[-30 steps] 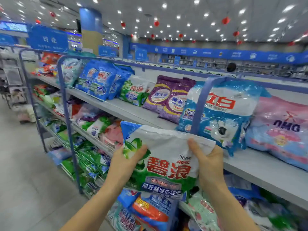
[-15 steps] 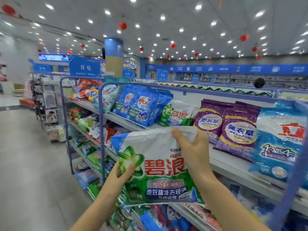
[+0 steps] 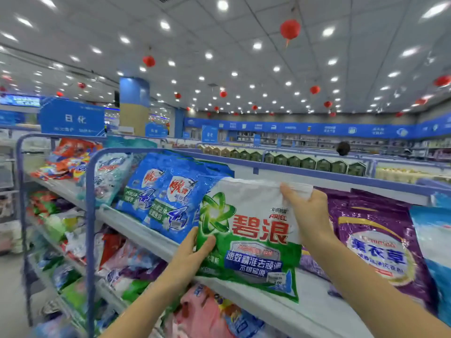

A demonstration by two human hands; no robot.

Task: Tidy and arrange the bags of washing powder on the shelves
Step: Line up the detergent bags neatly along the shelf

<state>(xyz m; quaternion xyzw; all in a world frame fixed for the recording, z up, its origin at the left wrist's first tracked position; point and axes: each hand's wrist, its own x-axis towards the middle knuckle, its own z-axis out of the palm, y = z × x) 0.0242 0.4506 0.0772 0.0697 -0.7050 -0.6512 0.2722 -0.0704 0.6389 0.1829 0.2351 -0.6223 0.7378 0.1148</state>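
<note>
One wide-angle camera, worn on the head, faced forward along the top shelf (image 3: 317, 306), close to the Ariel washing powder bag (image 3: 253, 240), angled high enough that the ceiling (image 3: 244, 69) filled the upper half.

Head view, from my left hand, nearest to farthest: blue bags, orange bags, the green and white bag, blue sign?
1. green and white bag, gripped by the left hand.
2. blue bags, just up-left.
3. orange bags, shelf's far left end.
4. blue sign, beyond them.
</note>
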